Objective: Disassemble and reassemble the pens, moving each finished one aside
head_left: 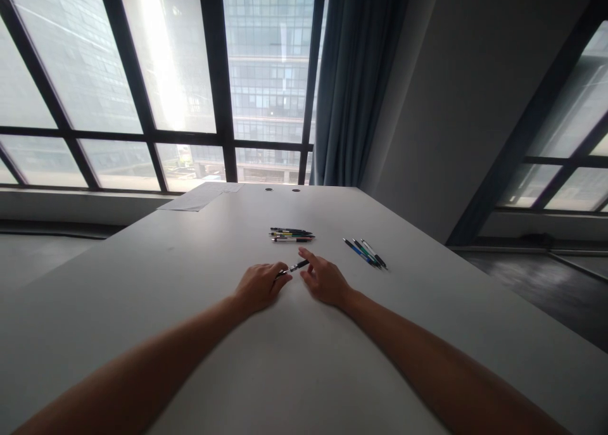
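Note:
My left hand rests on the white table and pinches one end of a dark pen. My right hand is at the pen's other end, fingers spread, thumb and forefinger touching or almost touching its tip. The pen lies nearly flat, just above the table top, between both hands. Beyond the hands lies a small pile of several pens. To the right is a second group of three pens.
Sheets of paper lie at the table's far left corner, near two cable holes. Large windows and a blue curtain stand behind the table. The table's right edge drops to a dark floor.

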A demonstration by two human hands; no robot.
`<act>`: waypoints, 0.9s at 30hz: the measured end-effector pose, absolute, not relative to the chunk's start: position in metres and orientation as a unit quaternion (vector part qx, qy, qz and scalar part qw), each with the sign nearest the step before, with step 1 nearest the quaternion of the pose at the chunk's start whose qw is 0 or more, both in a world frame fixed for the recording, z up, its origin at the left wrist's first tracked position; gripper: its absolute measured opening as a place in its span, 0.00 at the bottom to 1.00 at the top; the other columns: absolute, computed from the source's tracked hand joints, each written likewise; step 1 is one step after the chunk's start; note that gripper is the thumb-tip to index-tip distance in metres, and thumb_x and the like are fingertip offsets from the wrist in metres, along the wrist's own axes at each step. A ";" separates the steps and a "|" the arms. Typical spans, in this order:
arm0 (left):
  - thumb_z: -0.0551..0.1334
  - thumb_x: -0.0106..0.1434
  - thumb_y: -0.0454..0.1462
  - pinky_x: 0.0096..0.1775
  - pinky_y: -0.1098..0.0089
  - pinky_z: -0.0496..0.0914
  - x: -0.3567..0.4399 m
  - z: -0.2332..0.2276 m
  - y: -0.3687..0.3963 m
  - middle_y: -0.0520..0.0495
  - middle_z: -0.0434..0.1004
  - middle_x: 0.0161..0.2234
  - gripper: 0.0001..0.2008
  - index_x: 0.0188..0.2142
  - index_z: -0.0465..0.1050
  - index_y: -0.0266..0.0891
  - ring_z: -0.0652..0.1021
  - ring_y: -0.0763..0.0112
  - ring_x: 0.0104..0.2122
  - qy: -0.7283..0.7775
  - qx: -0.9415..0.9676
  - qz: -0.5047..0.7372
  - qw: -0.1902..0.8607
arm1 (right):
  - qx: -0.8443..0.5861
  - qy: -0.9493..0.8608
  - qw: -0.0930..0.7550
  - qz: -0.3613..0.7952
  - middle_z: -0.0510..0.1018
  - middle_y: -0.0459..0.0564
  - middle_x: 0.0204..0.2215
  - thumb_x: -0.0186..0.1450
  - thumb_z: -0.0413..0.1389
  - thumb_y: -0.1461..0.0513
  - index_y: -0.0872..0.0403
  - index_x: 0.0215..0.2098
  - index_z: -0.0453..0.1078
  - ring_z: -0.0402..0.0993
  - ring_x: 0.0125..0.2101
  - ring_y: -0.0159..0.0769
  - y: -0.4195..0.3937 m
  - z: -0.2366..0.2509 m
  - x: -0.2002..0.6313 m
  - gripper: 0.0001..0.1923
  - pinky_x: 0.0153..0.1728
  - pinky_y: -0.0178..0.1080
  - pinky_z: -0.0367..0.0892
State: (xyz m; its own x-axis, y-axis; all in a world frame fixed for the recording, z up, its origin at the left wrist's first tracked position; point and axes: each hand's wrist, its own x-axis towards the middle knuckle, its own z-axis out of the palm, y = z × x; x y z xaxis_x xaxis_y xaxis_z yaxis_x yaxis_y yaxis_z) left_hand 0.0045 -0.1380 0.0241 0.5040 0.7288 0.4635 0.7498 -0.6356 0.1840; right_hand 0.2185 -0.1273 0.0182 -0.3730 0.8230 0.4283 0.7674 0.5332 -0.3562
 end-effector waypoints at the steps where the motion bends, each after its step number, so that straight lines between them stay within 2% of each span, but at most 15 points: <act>1: 0.48 0.70 0.46 0.35 0.69 0.69 0.005 0.024 -0.138 0.46 0.81 0.36 0.17 0.44 0.71 0.42 0.80 0.66 0.33 -0.430 -0.866 -0.252 0.025 | -0.479 -0.828 0.286 0.049 0.76 0.53 0.43 0.65 0.52 0.62 0.53 0.67 0.50 0.72 0.35 0.34 -0.127 0.019 0.219 0.32 0.43 0.37 0.66; 5: 0.46 0.71 0.46 0.31 0.71 0.67 0.005 0.025 -0.139 0.46 0.81 0.31 0.20 0.42 0.73 0.42 0.80 0.66 0.29 -0.447 -0.862 -0.236 0.046 | -0.464 -0.838 0.283 0.046 0.76 0.54 0.48 0.69 0.49 0.59 0.52 0.66 0.53 0.74 0.39 0.35 -0.129 0.023 0.219 0.28 0.44 0.38 0.67; 10: 0.46 0.71 0.47 0.30 0.71 0.66 0.006 0.027 -0.140 0.46 0.81 0.32 0.19 0.42 0.73 0.43 0.80 0.66 0.29 -0.459 -0.858 -0.225 0.053 | -0.455 -0.841 0.292 0.035 0.77 0.53 0.46 0.73 0.42 0.57 0.52 0.63 0.59 0.74 0.45 0.37 -0.128 0.025 0.221 0.22 0.47 0.39 0.66; 16: 0.45 0.71 0.47 0.31 0.71 0.66 0.006 0.027 -0.140 0.46 0.82 0.33 0.20 0.44 0.73 0.44 0.80 0.65 0.30 -0.468 -0.858 -0.206 0.052 | -0.503 -0.821 0.270 0.000 0.79 0.51 0.41 0.72 0.45 0.55 0.49 0.57 0.67 0.76 0.41 0.36 -0.126 0.023 0.219 0.19 0.44 0.36 0.67; 24: 0.45 0.71 0.48 0.33 0.70 0.66 0.005 0.026 -0.138 0.47 0.82 0.35 0.20 0.45 0.72 0.45 0.80 0.64 0.33 -0.477 -0.856 -0.197 0.040 | -0.547 -0.801 0.237 -0.050 0.80 0.50 0.36 0.71 0.46 0.52 0.44 0.55 0.70 0.76 0.33 0.36 -0.132 0.027 0.215 0.19 0.34 0.34 0.65; 27: 0.46 0.71 0.47 0.33 0.69 0.66 0.005 0.027 -0.139 0.47 0.81 0.35 0.18 0.45 0.71 0.44 0.80 0.64 0.33 -0.477 -0.855 -0.199 0.036 | -0.554 -0.795 0.238 -0.060 0.80 0.51 0.33 0.69 0.49 0.50 0.46 0.52 0.72 0.75 0.31 0.36 -0.131 0.028 0.215 0.19 0.33 0.34 0.63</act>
